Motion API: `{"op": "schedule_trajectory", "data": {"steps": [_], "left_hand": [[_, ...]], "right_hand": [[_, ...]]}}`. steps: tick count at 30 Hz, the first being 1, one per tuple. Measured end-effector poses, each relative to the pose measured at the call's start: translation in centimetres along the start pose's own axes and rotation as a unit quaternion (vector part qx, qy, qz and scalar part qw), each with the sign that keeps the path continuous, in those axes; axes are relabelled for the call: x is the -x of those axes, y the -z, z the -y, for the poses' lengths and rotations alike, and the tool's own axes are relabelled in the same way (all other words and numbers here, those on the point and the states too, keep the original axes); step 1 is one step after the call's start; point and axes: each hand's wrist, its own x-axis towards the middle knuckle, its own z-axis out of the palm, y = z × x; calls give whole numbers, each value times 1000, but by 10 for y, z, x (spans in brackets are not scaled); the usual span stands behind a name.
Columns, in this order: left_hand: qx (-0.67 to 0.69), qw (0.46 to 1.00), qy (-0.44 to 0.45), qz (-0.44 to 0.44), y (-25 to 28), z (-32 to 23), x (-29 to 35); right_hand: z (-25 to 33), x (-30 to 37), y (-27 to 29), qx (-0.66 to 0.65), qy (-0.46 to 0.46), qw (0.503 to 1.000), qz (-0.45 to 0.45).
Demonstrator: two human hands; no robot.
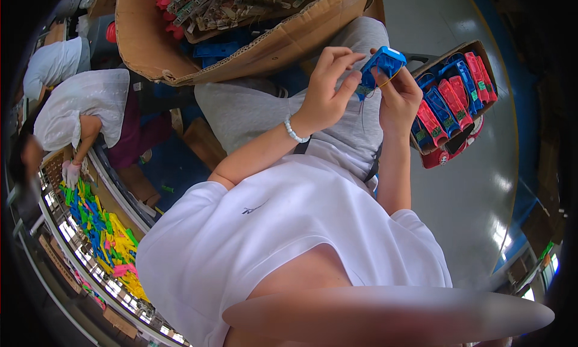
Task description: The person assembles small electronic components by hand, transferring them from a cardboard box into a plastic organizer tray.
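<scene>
My right hand (398, 100) grips a blue plastic housing (385, 63) above my lap. Its thumb presses into the hollow side, and thin wires, one of them yellow, hang from the piece. Just left of it is my left hand (332, 85), wearing a pale beaded bracelet (294, 130). The left fingers are bent but apart, with the thumb tip close to the housing's edge; whether it touches cannot be made out. To the right, a cardboard box (485, 53) holds several red housings (432, 122) and blue housings (441, 108) with small green circuit boards and wires.
Ahead stands a large carton (283, 46) with circuit board strips (211, 7) and blue parts inside. A red item (448, 154) sits beneath the right box's near edge. At left, a person in white gloves (72, 173) leans over a bin of colourful plastic pieces (108, 232); another person is behind.
</scene>
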Motion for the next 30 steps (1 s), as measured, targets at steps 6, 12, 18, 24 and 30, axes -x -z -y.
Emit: {"op": "schedule_trajectory", "data": {"steps": [6, 12, 18, 24, 30], "left_hand": [[181, 981, 24, 70, 7, 2, -27], [262, 963, 56, -24, -10, -1, -18], [235, 970, 40, -54, -24, -8, -18], [137, 990, 6, -17, -45, -8, -24], [130, 986, 64, 80, -64, 11, -20]], "right_hand": [[1, 9, -8, 171, 68, 983, 11], [2, 12, -22, 324, 164, 932, -1], [2, 22, -22, 307, 145, 941, -17], [-7, 17, 6, 319, 154, 933, -61], [13, 6, 59, 217, 26, 958, -188]]}}
